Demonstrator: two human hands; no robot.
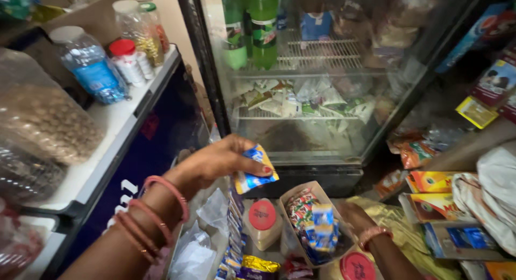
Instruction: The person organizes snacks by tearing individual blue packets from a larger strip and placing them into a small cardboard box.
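My left hand (217,162) holds a small blue and orange sachet (254,170) at the top of a hanging strip of sachets (232,234), pinched between thumb and fingers. Red bangles sit on that wrist. My right hand (352,214) is lower, at the side of an open cardboard box (301,191) filled with small blue and multicoloured packets (317,226). Its fingers are hidden by the box, and a bangle shows on the wrist.
A glass-door fridge (312,70) with green bottles (252,27) stands ahead. A chest freezer (134,113) at left carries plastic jars. Red-lidded jars (262,218) sit beside the box. Packets and cartons (435,205) crowd the right.
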